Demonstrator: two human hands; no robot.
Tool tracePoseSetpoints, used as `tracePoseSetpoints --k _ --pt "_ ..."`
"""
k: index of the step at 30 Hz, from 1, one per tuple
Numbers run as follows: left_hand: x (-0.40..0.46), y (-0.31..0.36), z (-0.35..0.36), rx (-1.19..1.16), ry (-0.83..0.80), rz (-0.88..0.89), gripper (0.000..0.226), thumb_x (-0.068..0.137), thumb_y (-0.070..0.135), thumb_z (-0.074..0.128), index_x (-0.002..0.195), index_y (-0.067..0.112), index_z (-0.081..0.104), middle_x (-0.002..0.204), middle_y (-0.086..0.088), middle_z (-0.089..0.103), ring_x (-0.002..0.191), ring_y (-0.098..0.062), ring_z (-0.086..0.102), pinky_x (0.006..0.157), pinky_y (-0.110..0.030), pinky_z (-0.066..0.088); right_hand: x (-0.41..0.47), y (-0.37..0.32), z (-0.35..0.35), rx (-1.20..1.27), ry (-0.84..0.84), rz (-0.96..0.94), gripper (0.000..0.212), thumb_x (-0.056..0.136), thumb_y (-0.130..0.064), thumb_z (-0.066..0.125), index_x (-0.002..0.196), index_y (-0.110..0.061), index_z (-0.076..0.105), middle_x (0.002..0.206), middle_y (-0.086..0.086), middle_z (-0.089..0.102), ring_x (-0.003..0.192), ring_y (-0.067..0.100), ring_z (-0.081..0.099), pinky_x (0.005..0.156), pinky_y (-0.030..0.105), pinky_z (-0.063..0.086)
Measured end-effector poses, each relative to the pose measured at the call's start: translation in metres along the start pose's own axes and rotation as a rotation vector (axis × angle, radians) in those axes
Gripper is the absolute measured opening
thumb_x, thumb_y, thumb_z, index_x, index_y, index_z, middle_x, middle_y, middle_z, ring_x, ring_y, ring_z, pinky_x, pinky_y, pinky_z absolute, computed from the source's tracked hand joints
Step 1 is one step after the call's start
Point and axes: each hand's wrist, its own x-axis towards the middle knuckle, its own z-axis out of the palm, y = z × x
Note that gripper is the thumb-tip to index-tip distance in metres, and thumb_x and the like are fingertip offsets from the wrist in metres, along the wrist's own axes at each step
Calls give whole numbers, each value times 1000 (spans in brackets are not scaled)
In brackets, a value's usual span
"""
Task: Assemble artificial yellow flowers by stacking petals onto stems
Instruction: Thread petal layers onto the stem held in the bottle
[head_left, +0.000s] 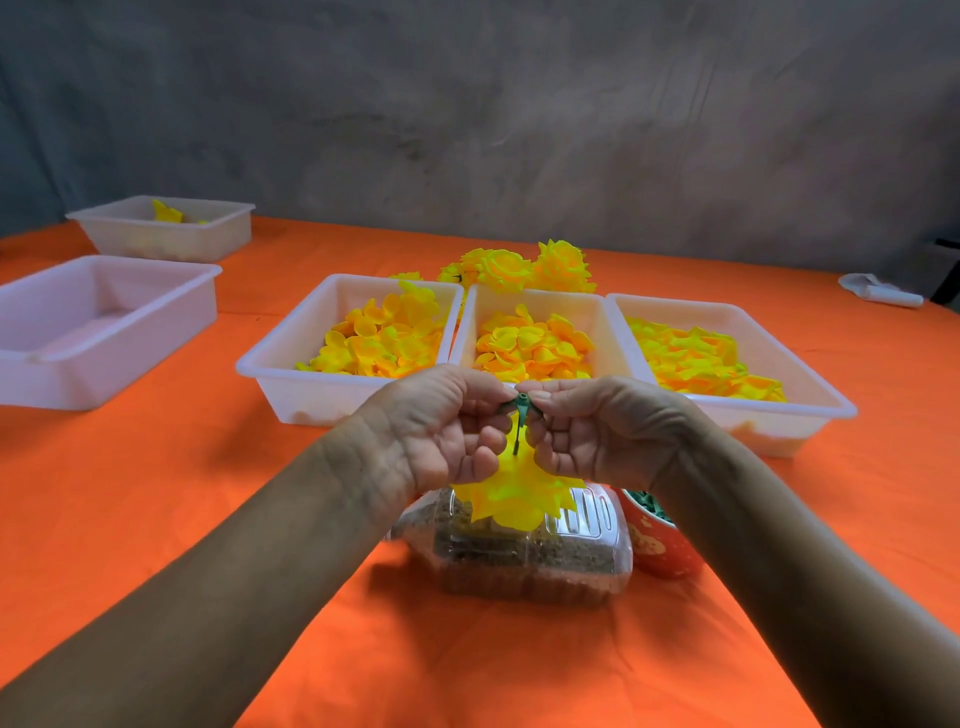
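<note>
- Left hand and right hand meet above the near edge of the orange tablecloth, fingertips facing each other.
- Both hands pinch a small green calyx piece between thumb and forefinger, one hand on each side; other fingers curled in.
- A thin green stem runs down from the calyx piece between the two hands.
- A partly built yellow flower hangs below the hands on that stem, petals pointing down toward the camera.
- Directly under the flower: a clear plastic container with brownish contents; what they are, cannot tell.
- Just right of it, partly hidden by the right forearm: a red cup holding green pieces.
- Beyond the hands, three white trays side by side, touching or nearly so: left tray, middle tray, right tray, each holding loose yellow petals.
- Behind the trays: a cluster of finished yellow flowers.
- Far left: a white tray with nothing seen inside, and behind it another white tray with a few yellow pieces.
</note>
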Motion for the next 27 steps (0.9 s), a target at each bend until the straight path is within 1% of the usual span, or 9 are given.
tracePoseSetpoints --k 3,8,11,13,16,18,20,22,27 --pt "1 -2 2 -24 22 -14 13 86 9 54 73 6 50 46 -2 46 30 -8 38 31 -12 31 0 0 1 11 24 -5 15 89 1 46 88 -6 60 56 4 60 47 9 57 49 18 50" --pt "1 -5 4 12 53 51 7 87 10 57 80 8 55 49 -1 45 31 -8 39 31 -12 31 -5 1 6 -51 78 -64 19 91 0 46 83 -9 61 56 2 58 47 8 56 47 19 50" --pt "1 -7 4 7 89 84 14 87 10 59 74 10 54 48 0 45 30 -7 38 31 -12 30 -10 6 7 -375 230 -287 16 89 -6 58 80 -14 69 60 -2 61 57 8 58 50 19 49" --pt "0 -9 5 -13 107 101 13 87 9 59 75 10 54 48 0 45 30 -7 39 31 -12 31 -15 12 10 -542 288 -472 4 82 -17 70 82 -19 73 65 -5 68 66 7 64 55 18 51" --pt "-1 -10 6 -39 122 109 14 87 9 59 74 10 55 46 0 45 30 -7 40 32 -11 31 -20 21 12 -644 254 -723 26 63 -24 79 88 -19 73 86 6 70 78 16 69 63 28 56" --pt "-2 -9 7 -50 130 101 15 88 11 58 74 10 54 45 0 45 30 -7 40 32 -11 32 -22 22 9 -829 259 -855 33 65 -17 82 96 -20 72 91 1 68 81 12 68 67 25 57" --pt "-2 -8 8 -52 136 97 16 89 11 57 73 10 52 45 0 45 30 -7 40 32 -11 32 -21 22 5 -1053 294 -976 36 68 -6 81 102 -16 72 94 -3 69 81 8 66 73 18 54" --pt "-3 -8 8 -44 130 94 17 88 11 58 72 11 52 45 0 46 30 -7 40 32 -11 32 -18 23 2 -1176 354 -1118 26 73 1 77 97 -8 74 91 2 70 77 9 66 71 14 52" --pt "-9 -11 7 -44 121 120 14 87 11 59 73 10 56 50 -1 51 34 -8 43 33 -13 34 -15 30 3 -1353 431 -1315 11 79 0 67 89 0 73 88 11 69 73 19 65 65 23 51"
